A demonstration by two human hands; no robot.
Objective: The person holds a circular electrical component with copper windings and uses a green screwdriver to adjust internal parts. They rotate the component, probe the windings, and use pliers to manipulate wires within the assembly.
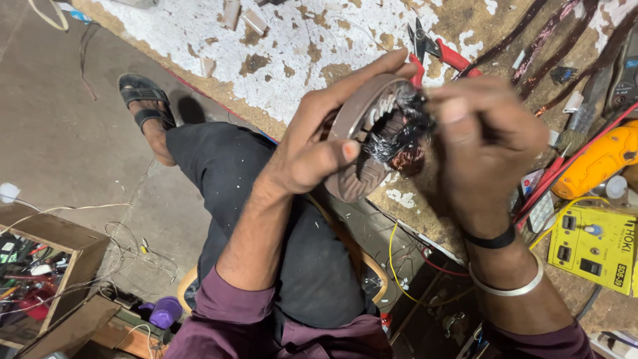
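Your left hand (319, 149) clamps the round grey metal motor stator (372, 143), fingers wrapped on its rim. Your right hand (482, 143) pinches its black wire leads (405, 126); the copper windings (407, 159) look fitted, leads apparently unfinished.

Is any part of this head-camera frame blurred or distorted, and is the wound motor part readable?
Head view: right hand smeared by motion blur; left hand sharp; the round motor stator clear at its rim, windings blurred near the fingers; bench edge bowed by wide-angle distortion.
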